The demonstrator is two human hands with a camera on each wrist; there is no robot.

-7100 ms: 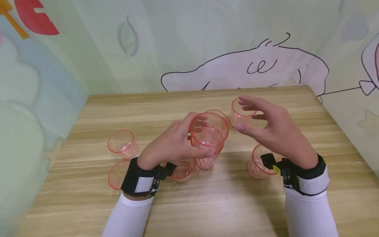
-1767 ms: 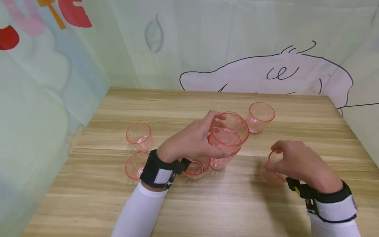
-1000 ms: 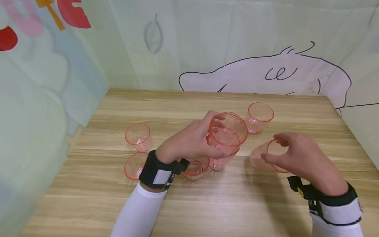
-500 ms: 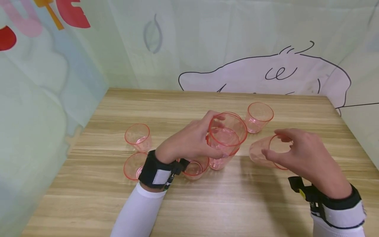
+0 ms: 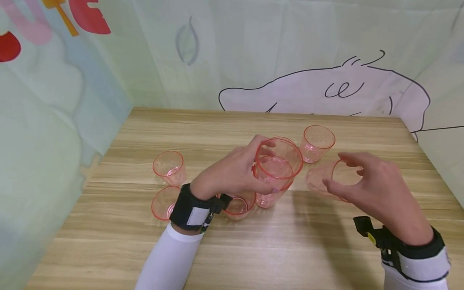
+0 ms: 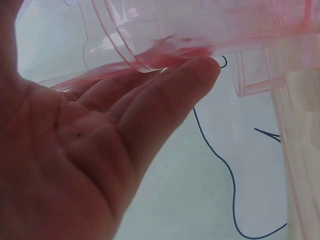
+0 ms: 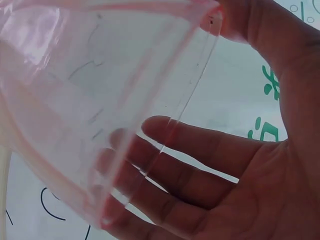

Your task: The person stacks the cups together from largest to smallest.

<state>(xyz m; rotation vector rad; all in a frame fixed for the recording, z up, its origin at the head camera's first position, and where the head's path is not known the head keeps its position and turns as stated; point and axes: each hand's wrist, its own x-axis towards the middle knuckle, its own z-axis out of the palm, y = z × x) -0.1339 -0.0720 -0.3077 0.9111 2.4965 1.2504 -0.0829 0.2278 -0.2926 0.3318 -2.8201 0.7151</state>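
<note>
both hands [image 5: 233, 173] [image 5: 380, 197] well apart, palms inward, fingers and thumbs curved

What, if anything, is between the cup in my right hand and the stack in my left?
Nothing visible: the head view shows an open gap between the tilted cup and the stack. The far cup stands behind that line.

Looks like a small screened-off recording booth; cannot be placed in any kind of building. Can be judged so from a wood-grain tabletop [image 5: 250, 253], closed in at back and sides by creased sheets [image 5: 239, 48] printed with pale cartoon shapes [image 5: 326, 90] and bright letters [image 5: 90, 17], and from wrist-worn cameras [image 5: 384, 238].
</note>
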